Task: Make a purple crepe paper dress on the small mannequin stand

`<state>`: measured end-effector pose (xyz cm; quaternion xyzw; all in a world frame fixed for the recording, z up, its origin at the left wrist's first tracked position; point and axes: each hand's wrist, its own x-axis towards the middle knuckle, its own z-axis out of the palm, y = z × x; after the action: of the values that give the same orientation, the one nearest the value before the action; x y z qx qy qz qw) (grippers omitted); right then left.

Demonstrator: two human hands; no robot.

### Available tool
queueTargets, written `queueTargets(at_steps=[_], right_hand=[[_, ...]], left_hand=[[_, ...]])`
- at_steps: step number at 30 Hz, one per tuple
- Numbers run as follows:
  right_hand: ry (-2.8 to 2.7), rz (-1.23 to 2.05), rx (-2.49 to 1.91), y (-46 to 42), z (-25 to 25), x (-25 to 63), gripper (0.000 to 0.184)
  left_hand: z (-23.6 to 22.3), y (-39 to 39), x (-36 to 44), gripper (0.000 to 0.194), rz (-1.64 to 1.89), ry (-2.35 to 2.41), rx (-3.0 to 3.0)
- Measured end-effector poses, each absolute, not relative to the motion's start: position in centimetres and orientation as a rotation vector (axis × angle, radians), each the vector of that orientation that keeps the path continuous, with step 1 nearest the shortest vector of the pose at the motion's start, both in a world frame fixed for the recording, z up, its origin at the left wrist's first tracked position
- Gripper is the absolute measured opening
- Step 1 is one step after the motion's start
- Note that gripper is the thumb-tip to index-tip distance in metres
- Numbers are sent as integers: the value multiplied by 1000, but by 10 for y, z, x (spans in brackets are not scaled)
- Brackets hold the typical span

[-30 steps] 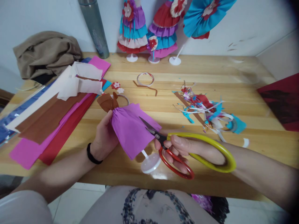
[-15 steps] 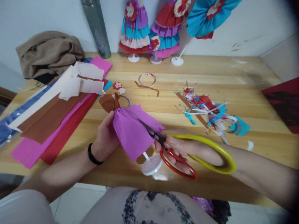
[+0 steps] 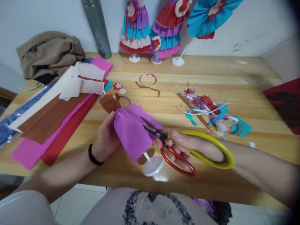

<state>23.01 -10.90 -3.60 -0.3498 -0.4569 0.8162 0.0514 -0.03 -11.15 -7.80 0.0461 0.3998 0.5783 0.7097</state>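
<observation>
My left hand [image 3: 107, 132] pinches a small paper dress at its gathered waist, with a brown top [image 3: 108, 103] and a purple skirt [image 3: 132, 134]. Below the skirt pokes a white stand [image 3: 152, 165] with a round base, tilted toward me. In my right hand [image 3: 175, 145] are scissors [image 3: 161, 136] with one yellow and one red handle; my thumb is through the yellow loop. Their dark blades are slightly parted and lie over the right side of the skirt. Whether paper is between the blades I cannot tell for sure.
Folded crepe paper [image 3: 44, 118] in several colours lies at the left, near a brown cloth [image 3: 50, 53] and a bottle [image 3: 98, 29]. Paper scraps [image 3: 208, 112] are heaped at the right. Tiered paper dresses [image 3: 136, 29] on stands line the wall. A ring [image 3: 147, 80] lies mid-table.
The scissors have shifted slightly up and their blades have parted a little, where they looked closed before. My left hand and the paper dress have barely moved.
</observation>
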Motion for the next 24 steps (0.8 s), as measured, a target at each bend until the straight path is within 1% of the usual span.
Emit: queueTargets(at_steps=[4,9,16,21,24], right_hand=[[-1446,2491,-1066,-104,-35,227,63],[-1459,2542,-1013,-103,-45,221,67],[-1332,2551,-962,-105,-48,214,58],[-1479,2472,-917,-106,-46,212,61],[-1493,2447,-968,-107,-44,212,59]], left_hand=[[-79,-112,-1,34,1285,887,94],[-82,-114,-2,30,1275,861,133],[-81,-114,-2,32,1224,830,175],[-79,-113,-1,37,1264,869,114],[-78,-112,0,39,1256,868,102]])
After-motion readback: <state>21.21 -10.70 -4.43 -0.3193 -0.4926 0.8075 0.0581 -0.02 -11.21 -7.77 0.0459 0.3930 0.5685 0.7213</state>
